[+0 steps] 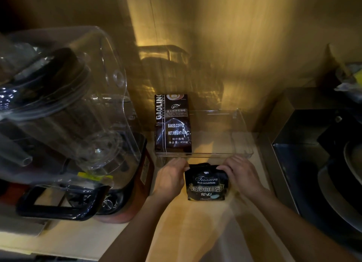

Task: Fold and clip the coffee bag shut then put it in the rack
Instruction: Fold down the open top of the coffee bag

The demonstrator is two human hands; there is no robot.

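Note:
A small black coffee bag [206,186] printed "Treasure Blue Mountain" stands on the wooden counter, just in front of a clear plastic rack [242,144]. My left hand [171,178] grips the bag's top left corner and my right hand [240,175] grips its top right corner. The top edge of the bag looks folded over between my fingers. No clip is visible. A taller dark "Gaoling Baked Coffee" bag [173,124] stands upright in the left end of the rack.
A large blender with a clear sound cover [64,108] fills the left side of the counter. A dark metal sink [321,154] with a round pan lies to the right. A golden wall rises behind the rack.

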